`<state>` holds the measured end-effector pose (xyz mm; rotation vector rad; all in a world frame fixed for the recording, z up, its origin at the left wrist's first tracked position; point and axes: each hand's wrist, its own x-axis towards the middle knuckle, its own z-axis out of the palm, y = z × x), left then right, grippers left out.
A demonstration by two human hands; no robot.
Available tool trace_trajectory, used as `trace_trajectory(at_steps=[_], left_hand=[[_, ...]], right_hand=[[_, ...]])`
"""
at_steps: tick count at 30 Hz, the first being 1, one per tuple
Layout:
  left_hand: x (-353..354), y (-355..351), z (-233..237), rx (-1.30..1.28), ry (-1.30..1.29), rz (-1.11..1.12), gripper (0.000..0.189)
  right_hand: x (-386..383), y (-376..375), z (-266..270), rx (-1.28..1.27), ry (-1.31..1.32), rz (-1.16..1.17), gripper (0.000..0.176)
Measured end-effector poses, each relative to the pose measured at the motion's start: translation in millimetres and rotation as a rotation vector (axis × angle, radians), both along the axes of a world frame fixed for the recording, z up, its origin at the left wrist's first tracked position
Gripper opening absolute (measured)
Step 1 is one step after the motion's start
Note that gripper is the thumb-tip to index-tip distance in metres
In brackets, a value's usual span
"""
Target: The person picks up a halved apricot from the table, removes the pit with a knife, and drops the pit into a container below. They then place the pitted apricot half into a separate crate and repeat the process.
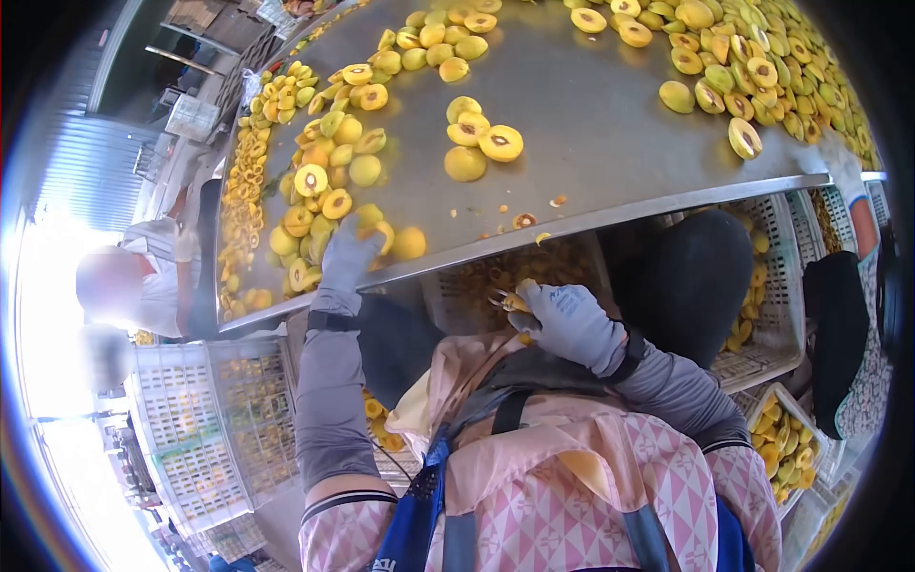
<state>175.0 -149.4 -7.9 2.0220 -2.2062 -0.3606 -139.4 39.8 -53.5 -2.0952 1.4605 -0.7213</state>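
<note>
My left hand (350,253), in a grey glove, is at the near edge of the metal table (562,124), its fingers closed round a yellow halved fruit (383,237). Another yellow fruit (410,243) lies just right of it. My right hand (570,322), gloved too, is below the table edge over a crate. It grips a small pitting tool (511,301) with a yellow handle and metal prongs pointing left. Fruit halves, some with pits showing, form a pile (319,205) beyond my left hand. A few more halves (500,143) sit mid-table.
A big heap of halved fruit (753,57) covers the far right. White crates (186,419) stand at lower left, and a fruit-filled crate (782,286) is at right. One co-worker (152,276) is at the left; another's gloved hand (839,167) rests at the right table edge.
</note>
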Motion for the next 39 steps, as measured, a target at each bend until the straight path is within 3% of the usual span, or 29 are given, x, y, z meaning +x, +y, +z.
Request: trace_trajectory(at_steps=[4, 6, 8, 10, 12, 14, 16, 18, 19, 21, 27, 29, 31, 33, 36, 39], left_hand=[[-17, 16, 20, 0.202, 0.601, 0.154, 0.049], [-57, 43, 54, 0.313, 0.842, 0.215, 0.044], [-90, 74, 46, 0.251, 0.954, 0.034, 0.04], [-122, 101, 34, 0.209, 1.045, -0.081, 0.037], [-147, 118, 25, 0.179, 1.117, -0.123, 0.037], [-151, 126, 31, 0.438, 1.415, -0.133, 0.035], [-152, 131, 33, 0.369, 1.322, -0.216, 0.034], [-164, 132, 29, -0.002, 0.834, -0.377, 0.034], [-162, 134, 22, -0.085, 0.793, -0.337, 0.032], [-158, 134, 5, -0.256, 0.712, -0.255, 0.03], [-179, 143, 20, -0.331, 0.724, -0.152, 0.017], [-185, 143, 20, -0.207, 0.945, -0.061, 0.029], [-186, 145, 17, -0.261, 0.903, -0.092, 0.035], [-186, 144, 11, -0.495, 0.594, -0.249, 0.034], [-183, 140, 9, -0.538, 0.56, -0.3, 0.036], [-184, 138, -4, -0.836, 0.287, -0.308, 0.024]], right_hand=[[9, -6, 13, -0.007, -0.447, -0.101, 0.031], [15, -17, 24, 0.221, -0.773, -0.087, 0.031], [15, -25, 34, 0.373, -0.932, -0.102, 0.03], [8, -29, 41, 0.438, -0.938, -0.148, 0.029], [0, -27, 30, 0.244, -0.781, -0.227, 0.028], [-5, -21, 25, 0.113, -0.648, -0.249, 0.027], [-5, -15, 26, 0.032, -0.553, -0.227, 0.026], [-2, -12, 22, -0.166, -0.556, -0.296, 0.024], [-1, -10, 21, -0.262, -0.556, -0.331, 0.023], [-4, -5, 28, -0.188, -0.56, -0.3, 0.022], [-1, 3, 39, -0.273, -0.467, -0.306, 0.021], [1, 2, 40, -0.253, -0.484, -0.321, 0.021], [4, 2, 34, -0.199, -0.504, -0.323, 0.021], [2, 3, 35, -0.184, -0.546, -0.286, 0.021], [-1, 5, 40, -0.218, -0.516, -0.273, 0.022], [0, 6, 37, -0.145, -0.522, -0.265, 0.023]])
